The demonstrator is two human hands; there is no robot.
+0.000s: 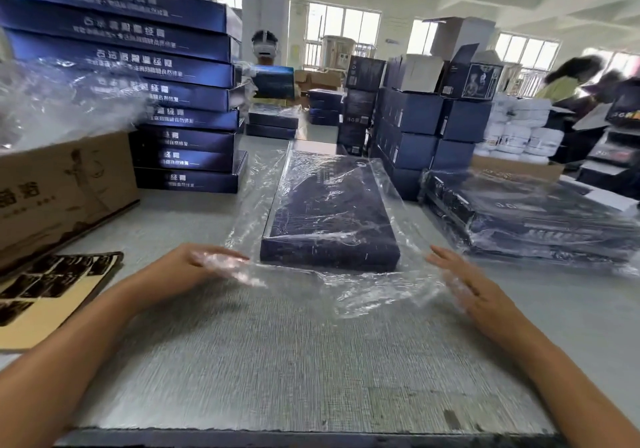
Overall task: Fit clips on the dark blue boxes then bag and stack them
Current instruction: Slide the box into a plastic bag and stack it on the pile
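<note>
A flat, dark blue rectangular cardboard box (329, 212) lies on the grey textured table (311, 361) straight ahead of the person, already inside a loose clear plastic bag (363, 288) whose open mouth spills toward the near edge. Its long axis runs away from the person, one short end facing them and the other pointing toward the far stacks. That placement likely serves the bagging step: with the short end nearest, the slack film at the mouth is within reach of both hands to be gathered or folded. The left hand (207, 260) rests with fingers straight and relaxed at the left corner of the bag's mouth, touching the film but not gripping it; the right hand (464, 285) lies likewise flat and extended at the right side, its fingers partly under or against the film (blur makes it hard to say which). To the right sits a low pile of bagged dark boxes (526, 219), probably the stacking spot; a tall stack of unbagged blue boxes (173, 101) stands at the left.
</note>
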